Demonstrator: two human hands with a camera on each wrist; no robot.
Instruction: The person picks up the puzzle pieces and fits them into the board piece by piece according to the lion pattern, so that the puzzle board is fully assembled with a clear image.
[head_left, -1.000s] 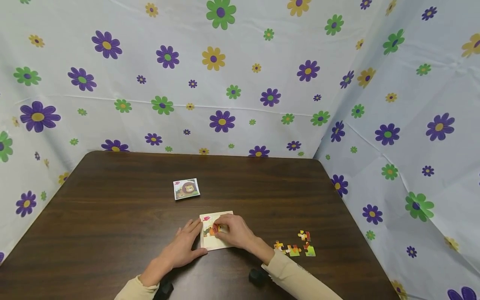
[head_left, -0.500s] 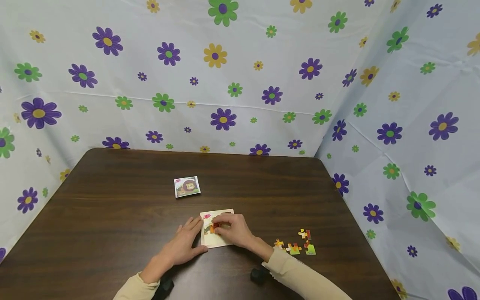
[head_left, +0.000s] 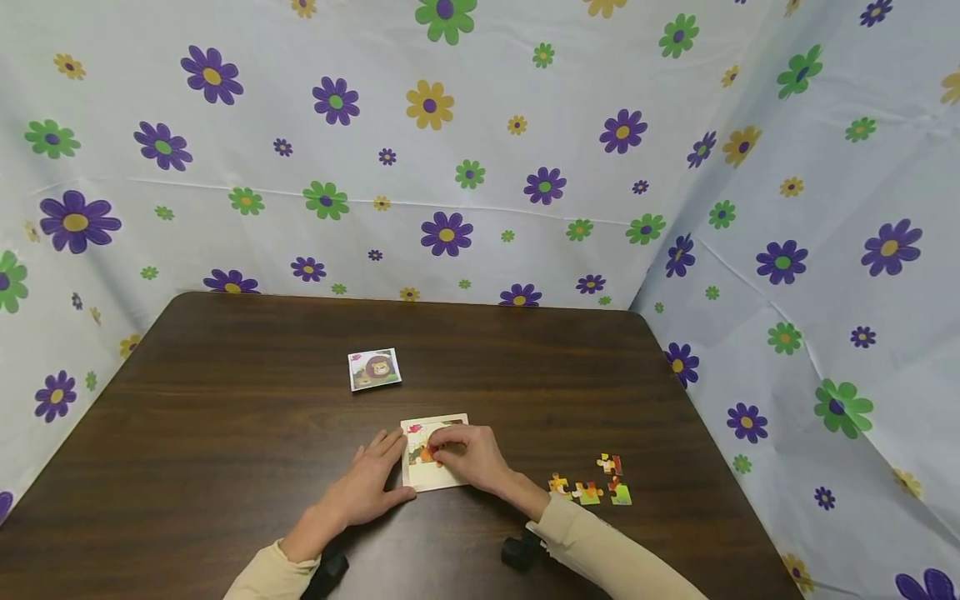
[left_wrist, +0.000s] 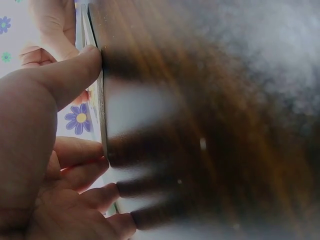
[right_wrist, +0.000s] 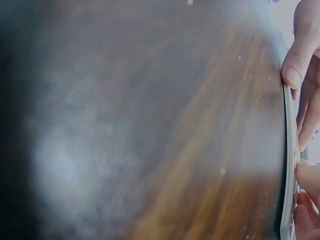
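A pale square puzzle board [head_left: 429, 481] lies on the dark table, partly filled with colourful pieces in its upper part; its lower strip is bare wood. My left hand [head_left: 367, 479] lies flat at the board's left side, fingers straight along that edge and thumb near the lower left corner. In the left wrist view, the left thumb [left_wrist: 75, 75] touches the board's rim. Over the middle of the board, my right hand [head_left: 474, 457] pinches a small reddish-orange puzzle piece [head_left: 432, 450] between thumb and forefinger, low against the picture. The right hand covers the board's right part.
Several loose jigsaw pieces [head_left: 588, 493] lie on the table [head_left: 225, 417] to the right, beside the right forearm. A lion picture card [head_left: 374, 369] lies behind the board. Flower-patterned white cloth [head_left: 495, 158] hangs behind and to the right of the table.
The right fingers shift only slightly over the middle of the board, still pinching. The left hand stays at the board's edge. The head view tilts down a little.
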